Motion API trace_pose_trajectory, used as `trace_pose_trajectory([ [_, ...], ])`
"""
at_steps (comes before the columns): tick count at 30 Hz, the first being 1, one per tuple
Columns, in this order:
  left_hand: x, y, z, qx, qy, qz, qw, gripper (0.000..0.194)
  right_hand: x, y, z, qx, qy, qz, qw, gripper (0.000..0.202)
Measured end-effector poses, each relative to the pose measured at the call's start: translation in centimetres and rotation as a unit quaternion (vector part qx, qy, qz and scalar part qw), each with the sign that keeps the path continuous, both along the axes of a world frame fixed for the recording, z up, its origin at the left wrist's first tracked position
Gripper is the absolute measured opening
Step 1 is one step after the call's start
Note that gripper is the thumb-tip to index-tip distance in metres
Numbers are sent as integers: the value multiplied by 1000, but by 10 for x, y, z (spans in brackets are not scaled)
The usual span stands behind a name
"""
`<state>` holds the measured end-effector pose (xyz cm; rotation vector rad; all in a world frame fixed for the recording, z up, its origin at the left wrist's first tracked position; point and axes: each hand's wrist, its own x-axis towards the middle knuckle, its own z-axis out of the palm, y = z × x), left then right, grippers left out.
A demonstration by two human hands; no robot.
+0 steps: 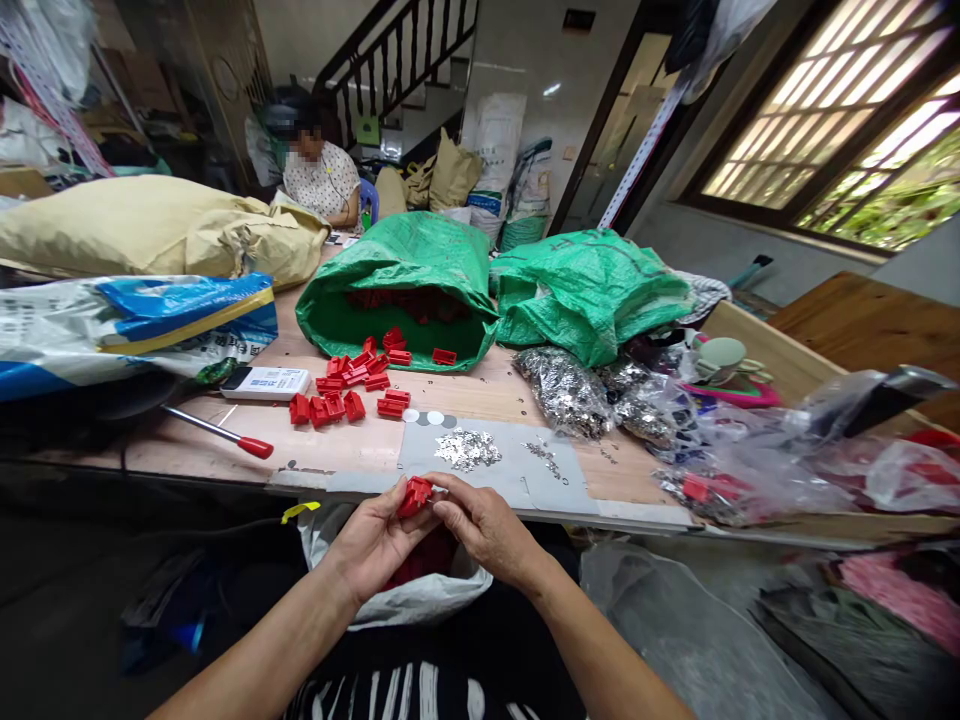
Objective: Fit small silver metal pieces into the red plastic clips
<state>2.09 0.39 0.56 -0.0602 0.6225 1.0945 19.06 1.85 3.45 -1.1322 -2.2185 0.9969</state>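
My left hand is closed around a small red plastic part, held up at the table's front edge. My right hand meets it from the right, thumb and forefinger bent together against the part's side. Whatever lies between those right fingertips is too small to make out. Below both hands hangs an open white sack with dark red contents. Just beyond them, a pile of small shiny metal pieces lies on a grey sheet, with a smaller scatter of metal pieces to its right.
Loose red plastic parts spill from an open green sack. Another green sack and clear bags of metal pieces stand right. A red-tipped lever juts out at left. Across the table sits a person.
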Motion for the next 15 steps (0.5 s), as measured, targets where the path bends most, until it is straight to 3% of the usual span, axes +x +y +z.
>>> trace_pose_trajectory([
  [7, 1, -2, 2, -11, -2, 17, 1000, 26, -6, 0, -3, 26, -11, -25, 999, 29],
  [15, 4, -4, 6, -5, 20, 17, 1000, 25, -11, 6, -12, -52, 126, -55, 989, 40],
])
